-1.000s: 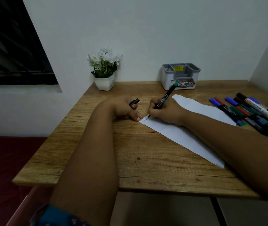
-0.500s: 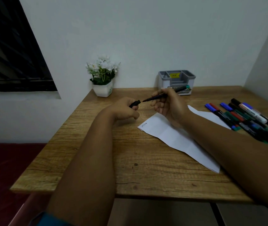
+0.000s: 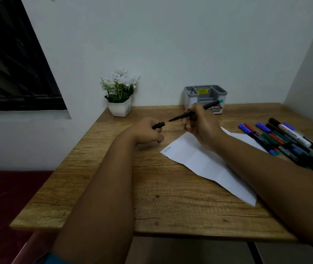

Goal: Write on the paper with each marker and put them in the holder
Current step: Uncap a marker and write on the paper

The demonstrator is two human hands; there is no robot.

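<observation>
Now marker (image 3: 193, 112) tip near cap (image 3: 159, 125), apart

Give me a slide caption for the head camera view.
Right hand aims marker at cap in left hand.

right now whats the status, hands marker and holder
Right hand holds uncapped marker, tip toward the cap pinched in left hand; small gap between. Paper bears writing. Holder looks empty, path clear.
</observation>
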